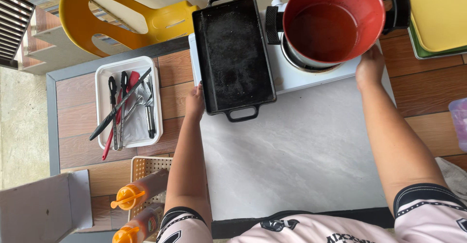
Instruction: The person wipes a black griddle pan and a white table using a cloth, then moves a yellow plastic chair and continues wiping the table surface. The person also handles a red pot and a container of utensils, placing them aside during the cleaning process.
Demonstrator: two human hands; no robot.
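Both hands rest on the white stove (pixel 311 80) in the upper middle of the frame: the left hand (pixel 195 102) at its left edge by the black griddle (pixel 232 55), the right hand (pixel 369 68) at its right edge under the red pot (pixel 333 19). I cannot tell how either grip is set. The stove looks ready to slide along the desk (pixel 301 155), which calls for an even, level pull.

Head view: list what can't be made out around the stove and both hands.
- Burner under the red pot: hidden by the pot.
- Right hand fingertips: hidden under the pot's rim, so its grip is unclear.
- Left hand fingers: hidden behind the stove's edge, beside the black griddle.
- Yellow tray: cut off by the top and right edges.
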